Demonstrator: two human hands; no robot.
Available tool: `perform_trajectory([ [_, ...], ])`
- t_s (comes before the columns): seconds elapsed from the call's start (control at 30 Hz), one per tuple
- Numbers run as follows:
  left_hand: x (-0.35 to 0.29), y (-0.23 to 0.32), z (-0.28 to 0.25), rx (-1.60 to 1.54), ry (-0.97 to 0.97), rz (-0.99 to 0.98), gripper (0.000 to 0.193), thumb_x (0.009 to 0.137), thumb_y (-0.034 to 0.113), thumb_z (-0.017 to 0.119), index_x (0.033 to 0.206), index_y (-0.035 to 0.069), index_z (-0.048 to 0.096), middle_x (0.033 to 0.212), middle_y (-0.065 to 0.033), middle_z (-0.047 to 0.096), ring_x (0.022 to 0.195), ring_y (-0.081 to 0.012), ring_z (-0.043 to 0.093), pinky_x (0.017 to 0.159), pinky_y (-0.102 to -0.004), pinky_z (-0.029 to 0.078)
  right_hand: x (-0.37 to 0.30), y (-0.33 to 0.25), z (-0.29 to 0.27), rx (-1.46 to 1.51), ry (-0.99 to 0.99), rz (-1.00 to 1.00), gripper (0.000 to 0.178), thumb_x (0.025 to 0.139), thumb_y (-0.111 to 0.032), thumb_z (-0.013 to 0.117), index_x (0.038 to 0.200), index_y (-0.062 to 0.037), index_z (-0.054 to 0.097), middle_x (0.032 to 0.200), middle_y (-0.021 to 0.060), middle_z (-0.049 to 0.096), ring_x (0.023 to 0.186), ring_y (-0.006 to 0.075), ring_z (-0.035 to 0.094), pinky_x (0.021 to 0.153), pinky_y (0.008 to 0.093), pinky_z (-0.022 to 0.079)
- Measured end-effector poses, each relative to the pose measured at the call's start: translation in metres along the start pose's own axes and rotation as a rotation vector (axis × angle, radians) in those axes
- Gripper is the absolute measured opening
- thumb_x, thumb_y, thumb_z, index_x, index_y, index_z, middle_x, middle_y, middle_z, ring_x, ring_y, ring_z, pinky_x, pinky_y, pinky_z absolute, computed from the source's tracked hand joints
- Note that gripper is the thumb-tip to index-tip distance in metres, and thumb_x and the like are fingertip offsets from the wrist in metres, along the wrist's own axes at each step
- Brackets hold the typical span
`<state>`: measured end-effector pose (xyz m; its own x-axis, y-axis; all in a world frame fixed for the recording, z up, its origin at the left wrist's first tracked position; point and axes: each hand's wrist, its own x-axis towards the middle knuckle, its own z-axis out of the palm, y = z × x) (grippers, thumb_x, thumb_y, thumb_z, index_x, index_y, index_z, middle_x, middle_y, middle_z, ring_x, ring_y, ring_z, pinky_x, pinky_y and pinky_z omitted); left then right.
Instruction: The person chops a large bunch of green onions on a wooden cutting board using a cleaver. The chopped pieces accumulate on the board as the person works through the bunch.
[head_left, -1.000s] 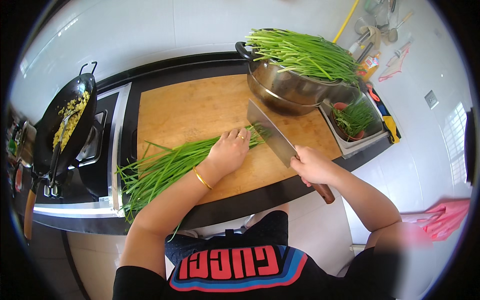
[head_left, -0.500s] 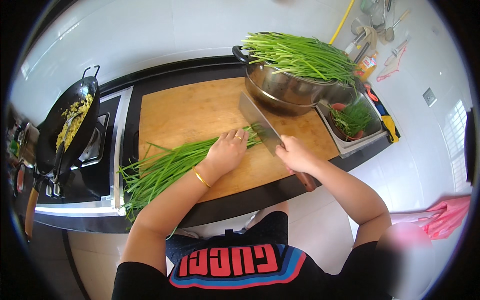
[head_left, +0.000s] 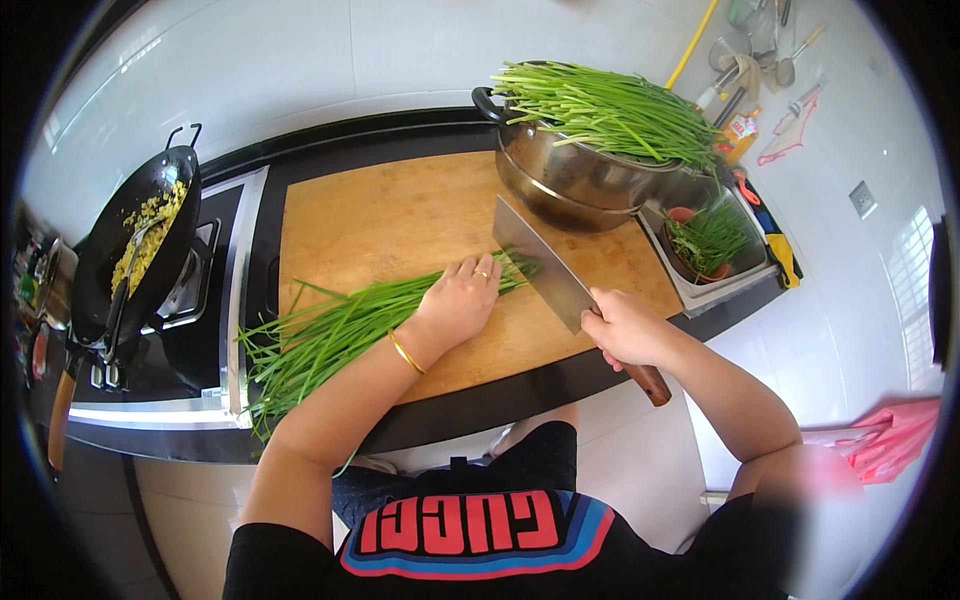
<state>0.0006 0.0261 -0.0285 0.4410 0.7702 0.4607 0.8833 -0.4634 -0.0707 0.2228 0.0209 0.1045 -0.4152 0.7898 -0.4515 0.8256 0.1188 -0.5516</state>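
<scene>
A long bundle of green chives (head_left: 345, 318) lies across the wooden cutting board (head_left: 390, 215), its leafy ends hanging over the front left edge. My left hand (head_left: 460, 300), with a ring and a bracelet, is closed over the bundle near its right end and presses it to the board. In my right hand (head_left: 628, 330) is a cleaver (head_left: 545, 268), gripped where the wooden handle meets the blade. The blade stands over the right end of the chives, just right of my left fingers. It partly hides that end, so I cannot tell whether it touches them.
Behind the board stands a large steel pot (head_left: 565, 178) heaped with more chives (head_left: 610, 112). A bowl of chives (head_left: 706, 240) sits in the sink (head_left: 738, 283) at right. On the left stove rests a black wok (head_left: 95, 285) with yellow scrambled egg (head_left: 150, 232) and a spatula (head_left: 117, 310).
My right hand has moved the cleaver a little to the right and nearer to me. The left hand has shifted slightly to the right on the chives.
</scene>
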Motion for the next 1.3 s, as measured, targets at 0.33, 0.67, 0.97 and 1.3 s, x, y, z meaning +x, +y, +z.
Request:
perform_trajectory([
  [0.33, 0.000, 0.001, 0.001, 0.027, 0.004, 0.017, 0.039, 0.080, 0.016, 0.055, 0.111, -0.008, 0.052, 0.111, -0.0174, 0.055, 0.102, -0.0271, 0.055, 0.086, -0.0346, 0.047, 0.011, -0.001, 0.005, 0.004, -0.041, -0.003, 0.017, 0.090, -0.013, 0.042, 0.084, 0.0027, 0.041, 0.054, 0.0082, 0.050, 0.042, 0.0165, 0.052, 0.041, 0.0324, 0.044],
  [0.67, 0.001, 0.001, 0.001, 0.057, 0.039, 0.046, 0.036, 0.079, 0.017, 0.057, 0.107, -0.006, 0.052, 0.106, -0.0160, 0.055, 0.100, -0.0273, 0.056, 0.083, -0.0347, 0.048, 0.048, 0.005, 0.027, 0.026, 0.095, -0.117, 0.018, 0.089, -0.013, 0.043, 0.084, 0.0040, 0.041, 0.055, 0.0101, 0.050, 0.041, 0.0187, 0.053, 0.040, 0.0340, 0.044],
  [0.97, 0.001, 0.000, -0.004, -0.039, 0.032, -0.014, 0.040, 0.085, 0.020, 0.053, 0.115, -0.008, 0.051, 0.104, -0.0169, 0.055, 0.099, -0.0288, 0.057, 0.083, -0.0358, 0.049, 0.044, 0.009, 0.018, 0.107, 0.177, -0.167, 0.022, 0.089, -0.014, 0.044, 0.086, 0.0078, 0.046, 0.061, 0.0139, 0.056, 0.044, 0.0204, 0.057, 0.041, 0.0335, 0.047],
  [1.3, -0.002, 0.003, -0.006, -0.070, -0.034, -0.094, 0.041, 0.085, 0.019, 0.054, 0.116, -0.007, 0.048, 0.111, -0.0203, 0.054, 0.097, -0.0323, 0.058, 0.083, -0.0392, 0.048, 0.002, 0.001, 0.006, 0.033, 0.073, -0.089, 0.021, 0.090, -0.014, 0.042, 0.083, 0.0051, 0.045, 0.057, 0.0102, 0.053, 0.044, 0.0171, 0.054, 0.042, 0.0322, 0.046],
])
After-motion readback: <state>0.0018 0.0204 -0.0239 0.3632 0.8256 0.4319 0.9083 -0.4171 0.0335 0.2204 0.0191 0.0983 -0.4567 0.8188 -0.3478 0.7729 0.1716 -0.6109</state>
